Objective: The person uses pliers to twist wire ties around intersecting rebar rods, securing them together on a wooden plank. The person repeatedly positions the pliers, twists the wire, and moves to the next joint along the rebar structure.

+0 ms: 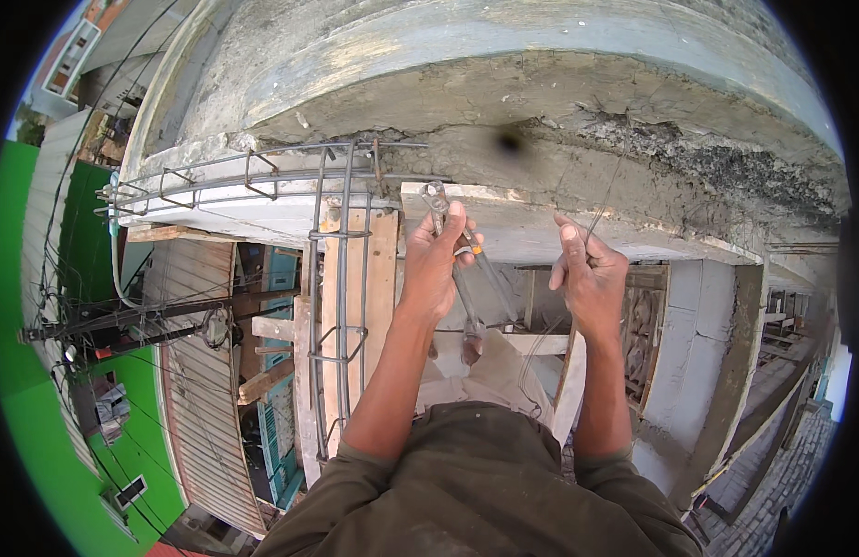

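Note:
My left hand (434,265) is closed round a pair of pincers (435,192), its head pointing up past my thumb and its two long handles spread downward. To the right, my right hand (589,277) is raised with thumb and forefinger pinched on a thin tie wire (610,183). The wire runs upward in front of the rough concrete ledge. Left of my left hand stands a steel rebar cage (344,278) with square stirrups. It meets another rebar cage (253,183) lying along the ledge. My hands are apart, and neither touches the steel.
Ahead runs a concrete ledge (429,102) with a broken, rough patch. Timber boards (383,288) stand beside the upright cage. Below are a corrugated roof (202,390), overhead cables (123,325) and a green wall (39,446). A grey block wall (694,343) rises at the right.

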Demonstrator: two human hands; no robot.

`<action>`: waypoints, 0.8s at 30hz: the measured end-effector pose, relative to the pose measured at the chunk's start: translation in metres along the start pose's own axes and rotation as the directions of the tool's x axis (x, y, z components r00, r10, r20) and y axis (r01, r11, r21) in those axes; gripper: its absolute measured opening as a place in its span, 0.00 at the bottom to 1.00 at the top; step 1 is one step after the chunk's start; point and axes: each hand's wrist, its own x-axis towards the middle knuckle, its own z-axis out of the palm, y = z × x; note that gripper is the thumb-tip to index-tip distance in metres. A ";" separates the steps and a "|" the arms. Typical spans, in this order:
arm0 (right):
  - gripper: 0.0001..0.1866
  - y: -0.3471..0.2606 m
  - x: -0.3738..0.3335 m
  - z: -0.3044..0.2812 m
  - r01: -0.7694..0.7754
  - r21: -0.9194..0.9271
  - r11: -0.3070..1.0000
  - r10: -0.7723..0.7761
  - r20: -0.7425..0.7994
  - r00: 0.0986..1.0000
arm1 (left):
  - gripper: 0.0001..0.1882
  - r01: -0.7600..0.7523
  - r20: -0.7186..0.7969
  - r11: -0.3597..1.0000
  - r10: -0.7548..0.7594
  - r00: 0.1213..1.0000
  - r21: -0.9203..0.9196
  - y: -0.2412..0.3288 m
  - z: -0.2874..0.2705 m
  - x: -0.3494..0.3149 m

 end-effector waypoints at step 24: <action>0.29 0.045 -0.026 -0.012 -0.005 -0.120 0.993 0.040 0.295 0.955 | 0.23 -0.226 0.181 0.964 0.199 0.963 0.142 0.039 0.011 -0.025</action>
